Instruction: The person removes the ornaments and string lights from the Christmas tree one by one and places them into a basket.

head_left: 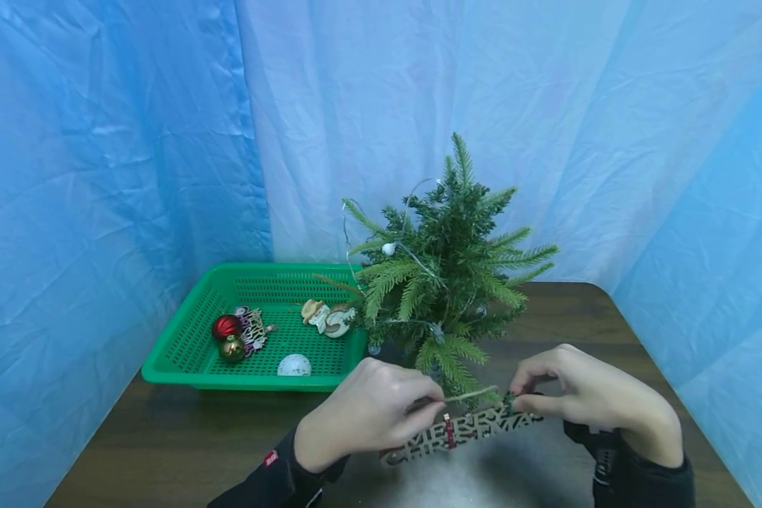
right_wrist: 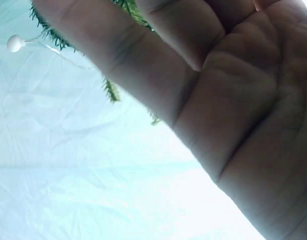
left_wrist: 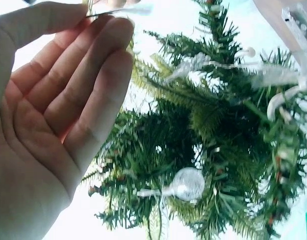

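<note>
A cut-out "MERRY CHRISTMAS" letter sign (head_left: 476, 425) with red bits hangs low in front of the small Christmas tree (head_left: 444, 261). My left hand (head_left: 377, 409) is at its left end and pinches a pale cord (head_left: 473, 395) that runs toward the right. In the left wrist view, thumb and fingertips of the left hand (left_wrist: 68, 95) meet on something thin. At the sign's right end, my right hand (head_left: 587, 398) pinches its upper part beside a dark green trim. The right wrist view shows mostly the palm of the right hand (right_wrist: 233, 100); its fingertips are out of sight.
A green basket (head_left: 260, 383) stands left of the tree, holding a red ball (head_left: 226, 327), a gold ball (head_left: 231, 349), a letter ornament (head_left: 252, 331), a snowman (head_left: 330, 319) and a white speckled ball (head_left: 294, 365). A wired bulb string (head_left: 389, 249) winds through the branches. Blue curtains surround the wooden table (head_left: 571, 317).
</note>
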Demonstrator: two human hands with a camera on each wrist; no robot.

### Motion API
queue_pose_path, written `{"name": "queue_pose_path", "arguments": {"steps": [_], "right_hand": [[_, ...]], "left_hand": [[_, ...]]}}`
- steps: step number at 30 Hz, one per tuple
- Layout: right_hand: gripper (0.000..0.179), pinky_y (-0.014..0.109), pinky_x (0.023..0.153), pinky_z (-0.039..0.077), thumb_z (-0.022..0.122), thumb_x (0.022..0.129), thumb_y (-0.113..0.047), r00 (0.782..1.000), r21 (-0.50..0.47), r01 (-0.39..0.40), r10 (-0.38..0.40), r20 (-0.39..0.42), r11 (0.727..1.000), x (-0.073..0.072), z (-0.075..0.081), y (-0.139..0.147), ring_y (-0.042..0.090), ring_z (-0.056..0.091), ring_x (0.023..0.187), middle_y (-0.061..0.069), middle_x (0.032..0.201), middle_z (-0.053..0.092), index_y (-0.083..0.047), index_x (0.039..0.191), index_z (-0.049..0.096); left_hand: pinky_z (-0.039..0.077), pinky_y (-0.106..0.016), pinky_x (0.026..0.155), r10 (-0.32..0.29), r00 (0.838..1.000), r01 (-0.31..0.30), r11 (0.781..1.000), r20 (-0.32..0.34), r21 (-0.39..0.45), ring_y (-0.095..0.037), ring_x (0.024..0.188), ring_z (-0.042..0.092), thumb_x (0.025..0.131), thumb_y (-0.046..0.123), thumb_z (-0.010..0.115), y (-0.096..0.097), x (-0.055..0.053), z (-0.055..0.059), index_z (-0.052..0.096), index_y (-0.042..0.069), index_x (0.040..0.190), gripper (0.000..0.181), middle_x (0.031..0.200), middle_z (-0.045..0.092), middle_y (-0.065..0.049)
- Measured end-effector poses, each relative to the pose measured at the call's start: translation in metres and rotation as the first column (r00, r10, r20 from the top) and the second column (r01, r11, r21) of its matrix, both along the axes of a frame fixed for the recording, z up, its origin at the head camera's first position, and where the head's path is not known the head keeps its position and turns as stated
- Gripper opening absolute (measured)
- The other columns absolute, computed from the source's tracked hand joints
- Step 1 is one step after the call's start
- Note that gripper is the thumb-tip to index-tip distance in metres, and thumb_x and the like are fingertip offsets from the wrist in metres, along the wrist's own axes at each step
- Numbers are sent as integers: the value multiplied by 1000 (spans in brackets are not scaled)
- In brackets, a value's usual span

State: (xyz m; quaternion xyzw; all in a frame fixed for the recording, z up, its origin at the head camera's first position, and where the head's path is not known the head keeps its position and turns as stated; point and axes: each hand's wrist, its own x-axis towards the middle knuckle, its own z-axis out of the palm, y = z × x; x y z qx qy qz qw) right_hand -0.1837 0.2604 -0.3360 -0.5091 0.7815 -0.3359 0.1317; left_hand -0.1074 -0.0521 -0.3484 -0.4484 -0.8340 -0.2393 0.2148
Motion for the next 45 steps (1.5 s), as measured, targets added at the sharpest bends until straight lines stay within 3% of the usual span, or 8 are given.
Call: {"name": "queue_pose_path", "arguments": {"steps": [10, 16, 20, 26, 31, 36, 42, 45], "right_hand": [[15, 23, 60, 51, 69, 98, -13, 996, -86, -44, 37, -79, 995, 3, 2, 3, 1, 60, 69, -12, 92, 71, -27, 105, 70], [27, 22, 61, 51, 70, 95, -1, 990, -176, -89, 69, -119, 980, 3, 0, 6, 3, 63, 73, -10, 95, 71, -24, 109, 70], [30, 20, 58, 50, 70, 93, 3, 990, -201, -79, 54, -127, 976, 3, 1, 8, 4, 63, 73, -9, 94, 71, -23, 108, 70], [29, 20, 58, 51, 71, 93, 1, 992, -187, -11, -12, -125, 982, 7, 4, 7, 4, 66, 74, -13, 93, 72, -24, 106, 72], [27, 22, 60, 54, 71, 93, 1, 993, -202, 5, -29, -115, 979, 10, 8, 5, 5, 67, 72, -13, 90, 72, -24, 105, 73], [29, 22, 56, 53, 70, 93, 5, 999, -222, -15, 6, -42, 975, 15, 11, 7, 6, 69, 71, -11, 87, 73, -21, 104, 71], [39, 18, 53, 50, 67, 87, 17, 993, -329, -119, 110, -44, 937, 16, 8, 10, 6, 64, 64, -3, 84, 71, -15, 109, 69], [41, 18, 52, 49, 67, 86, 20, 992, -363, -127, 122, -36, 923, 15, 7, 10, 7, 63, 62, -2, 83, 71, -13, 109, 69]], "left_hand": [[37, -5, 58, -37, 996, 37, 999, 80, -5, 9, 66, 55, 92, 9, 70, -12, -2, 5, 78, 17, 98, 12, 89, 73, 10], [43, -4, 63, -127, 990, 125, 992, 56, 35, 9, 74, 59, 92, 8, 70, -16, -5, 7, 77, 15, 104, 15, 94, 74, 8], [42, -5, 61, -161, 983, 156, 986, 89, 65, 10, 74, 56, 95, 6, 67, -21, -5, 10, 77, 15, 108, 19, 97, 73, 8], [43, -11, 60, -166, 972, 150, 983, 164, 104, 10, 76, 56, 100, 10, 64, -31, -2, 14, 75, 15, 113, 18, 99, 72, 9], [45, -11, 64, -161, 969, 139, 982, 185, 127, 8, 83, 61, 100, 14, 66, -39, -1, 17, 75, 14, 114, 16, 101, 72, 8], [47, -13, 65, -162, 963, 129, 979, 216, 160, 5, 85, 63, 98, 13, 70, -43, -4, 17, 74, 12, 114, 17, 103, 72, 6], [50, -20, 55, -157, 954, 102, 971, 255, 217, -2, 82, 66, 95, 9, 72, -48, -8, 19, 73, 8, 117, 22, 100, 73, 3], [51, -22, 56, -152, 958, 93, 966, 243, 240, -4, 82, 67, 95, 8, 72, -49, -11, 19, 73, 7, 118, 23, 99, 74, 2]]}}
